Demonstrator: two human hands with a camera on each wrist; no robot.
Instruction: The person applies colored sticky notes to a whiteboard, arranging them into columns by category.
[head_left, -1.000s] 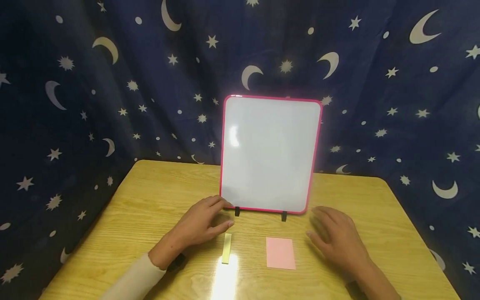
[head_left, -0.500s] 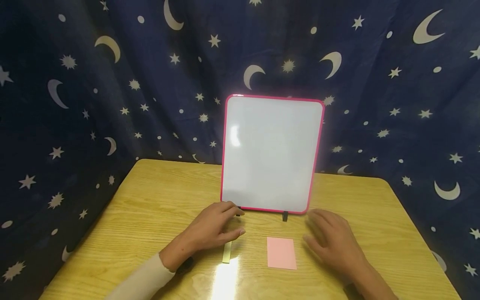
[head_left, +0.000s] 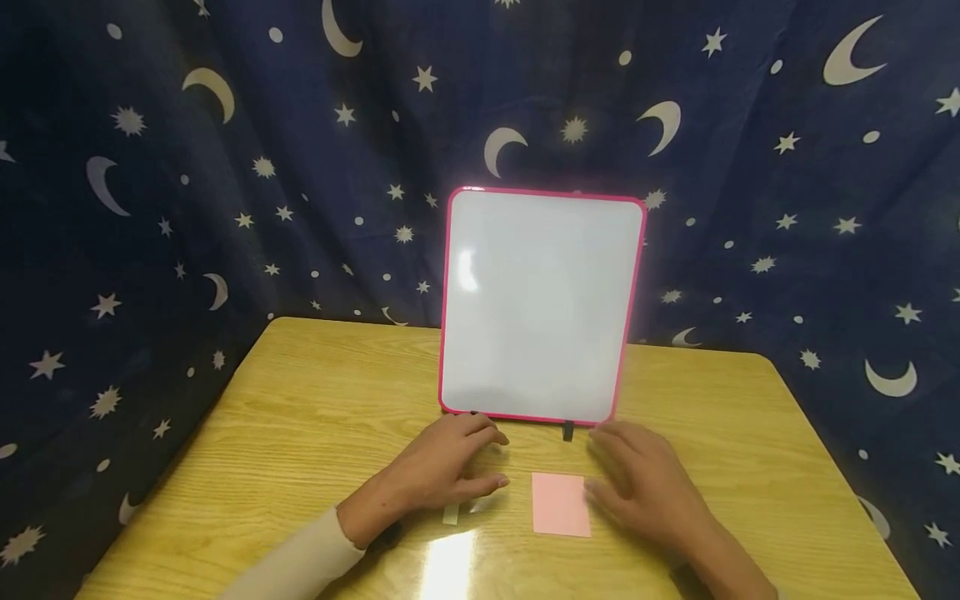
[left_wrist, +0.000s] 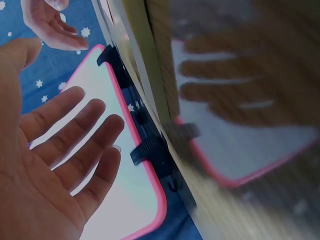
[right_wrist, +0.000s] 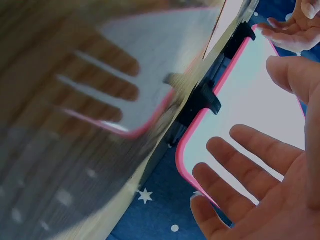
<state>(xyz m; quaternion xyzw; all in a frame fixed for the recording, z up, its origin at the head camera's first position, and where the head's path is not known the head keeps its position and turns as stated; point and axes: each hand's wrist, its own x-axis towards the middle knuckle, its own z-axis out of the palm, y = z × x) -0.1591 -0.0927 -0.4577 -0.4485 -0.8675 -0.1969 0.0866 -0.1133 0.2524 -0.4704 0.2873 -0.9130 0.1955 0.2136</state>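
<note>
My left hand (head_left: 450, 462) hovers over the table in front of the whiteboard's lower left corner, fingers loosely bent and holding nothing. Beneath it a narrow yellow strip (head_left: 451, 515) is mostly covered. My right hand (head_left: 647, 487) is held with relaxed fingers at the right edge of a flat pink paper square (head_left: 560, 505); whether it touches the paper I cannot tell. Behind both hands a blank whiteboard (head_left: 540, 308) with a pink frame stands leaning slightly back. Both wrist views show empty palms, the left hand (left_wrist: 65, 150) and the right hand (right_wrist: 265, 175), with fingers spread.
Black stand feet (head_left: 567, 431) hold the whiteboard's bottom edge; the left one is largely behind my left hand. A glossy wooden table (head_left: 315, 392) reflects a bright light near its front. A dark blue curtain (head_left: 360, 150) with moons and stars surrounds the table's back and sides.
My left hand has moved right and slightly nearer, covering most of the yellow strip. My right hand has moved left to the pink paper's edge. The whiteboard and paper stay put.
</note>
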